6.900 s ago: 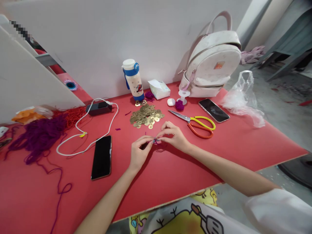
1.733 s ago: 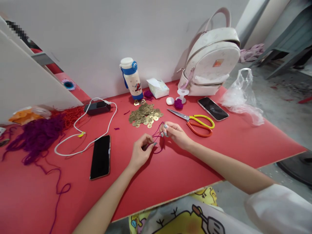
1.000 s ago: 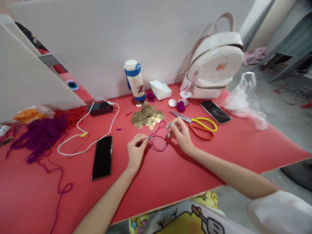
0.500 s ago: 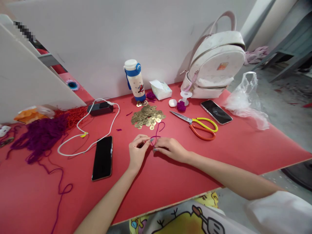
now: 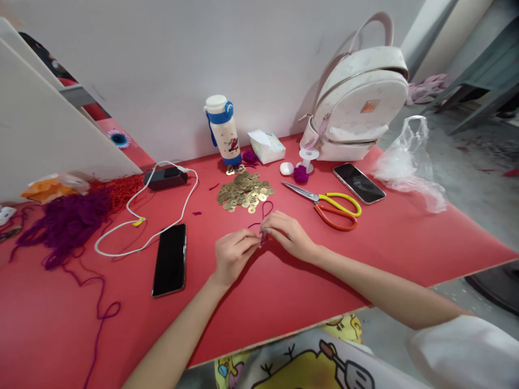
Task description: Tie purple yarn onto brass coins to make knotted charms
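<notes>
A short piece of purple yarn (image 5: 267,207) runs between my two hands, with a loop standing out above the fingers. My left hand (image 5: 235,251) pinches it from the left, and my right hand (image 5: 286,233) pinches it from the right. The fingertips of both hands meet or nearly meet, so the part of the yarn between them is mostly hidden. Just beyond the hands lies a heap of brass-coloured coins with holes (image 5: 245,192). Scissors (image 5: 324,202) with one yellow and one orange handle rest to the right of the heap, blades half open.
A dark phone (image 5: 170,260) and a white cable (image 5: 121,254) lie on the left, near a purple yarn tangle (image 5: 68,224). A bottle (image 5: 224,129), tissue pack (image 5: 268,148), spool (image 5: 308,156), white backpack (image 5: 357,108), second phone (image 5: 359,183) and plastic bag (image 5: 409,167) line the back and right.
My hands have come closer together around the yarn, the left shifting slightly right. My right fingers have moved up and now cover more of the yarn.
</notes>
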{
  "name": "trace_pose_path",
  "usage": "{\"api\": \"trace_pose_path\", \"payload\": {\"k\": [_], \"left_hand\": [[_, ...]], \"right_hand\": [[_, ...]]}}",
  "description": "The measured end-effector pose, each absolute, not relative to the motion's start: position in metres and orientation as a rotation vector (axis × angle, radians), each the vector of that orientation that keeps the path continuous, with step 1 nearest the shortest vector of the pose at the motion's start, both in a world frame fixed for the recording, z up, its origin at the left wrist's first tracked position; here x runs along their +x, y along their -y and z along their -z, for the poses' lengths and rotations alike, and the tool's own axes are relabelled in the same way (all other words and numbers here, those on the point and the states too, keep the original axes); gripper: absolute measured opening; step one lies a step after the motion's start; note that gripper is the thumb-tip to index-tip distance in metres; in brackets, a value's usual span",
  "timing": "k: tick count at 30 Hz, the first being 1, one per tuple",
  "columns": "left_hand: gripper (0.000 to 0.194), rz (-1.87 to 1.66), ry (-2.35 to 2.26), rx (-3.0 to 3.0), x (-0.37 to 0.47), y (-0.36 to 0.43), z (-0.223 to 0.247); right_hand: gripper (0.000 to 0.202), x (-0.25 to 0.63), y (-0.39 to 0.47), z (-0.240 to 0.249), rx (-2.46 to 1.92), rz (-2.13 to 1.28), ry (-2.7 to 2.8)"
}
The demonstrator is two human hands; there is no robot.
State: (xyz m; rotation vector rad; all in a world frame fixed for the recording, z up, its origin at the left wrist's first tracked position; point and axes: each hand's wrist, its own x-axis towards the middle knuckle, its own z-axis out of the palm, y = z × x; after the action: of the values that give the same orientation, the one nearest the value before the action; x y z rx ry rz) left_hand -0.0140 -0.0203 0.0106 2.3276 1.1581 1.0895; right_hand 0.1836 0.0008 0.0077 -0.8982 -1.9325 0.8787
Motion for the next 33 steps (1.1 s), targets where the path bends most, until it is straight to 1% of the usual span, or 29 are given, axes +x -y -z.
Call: {"api": "trace_pose_path", "payload": {"k": [3, 5, 7, 10, 12, 14, 19, 21, 24, 28, 30, 33], "left_hand": [[0.011, -1.247, -1.124, 2.476, -0.016, 0.024, -0.011], [0.013, -1.295, -1.113, 2.498, -0.016, 0.025, -0.011], [0.013, -1.321, -1.094, 2.459, -0.015, 0.026, -0.012], [0.012, -1.345, -1.070, 2.302, -0.010, 0.028, -0.015], [0.011, -1.327, -1.080, 2.143, -0.006, 0.028, -0.016], [0.011, -1.279, -1.142, 1.945, -0.003, 0.026, -0.016], [0.013, -1.296, -1.450, 1.364, -0.002, 0.016, -0.011], [0.017, -1.351, -1.483, 1.185, -0.003, 0.012, -0.011], [0.018, -1.406, -1.436, 1.039, -0.006, 0.008, -0.012], [0.021, -1.381, -1.450, 1.069, -0.007, 0.008, -0.013], [0.019, -1.220, -1.480, 1.233, -0.007, 0.009, -0.012], [0.013, -0.870, -1.538, 1.639, -0.006, 0.013, -0.012]], "right_hand": [[0.032, 0.178, 0.000, -0.005, -0.890, -1.373, 1.640], [0.034, 0.175, 0.002, -0.003, -0.856, -1.630, 1.511], [0.035, 0.173, 0.003, -0.002, -0.846, -1.745, 1.449], [0.037, 0.171, 0.005, -0.003, -0.868, -1.742, 1.415], [0.037, 0.172, 0.004, -0.003, -0.888, -1.681, 1.412], [0.034, 0.174, 0.003, -0.004, -0.906, -1.522, 1.433], [0.025, 0.185, -0.003, -0.008, -0.862, -0.777, 1.694], [0.022, 0.188, -0.003, -0.009, -0.798, -0.569, 1.870], [0.023, 0.187, -0.001, -0.008, -0.701, -0.362, 2.103], [0.020, 0.183, 0.002, -0.006, -0.592, -0.234, 2.229], [0.020, 0.182, 0.003, -0.006, -0.560, -0.183, 2.243], [0.020, 0.184, 0.002, -0.008, -0.526, -0.187, 2.246]]}}
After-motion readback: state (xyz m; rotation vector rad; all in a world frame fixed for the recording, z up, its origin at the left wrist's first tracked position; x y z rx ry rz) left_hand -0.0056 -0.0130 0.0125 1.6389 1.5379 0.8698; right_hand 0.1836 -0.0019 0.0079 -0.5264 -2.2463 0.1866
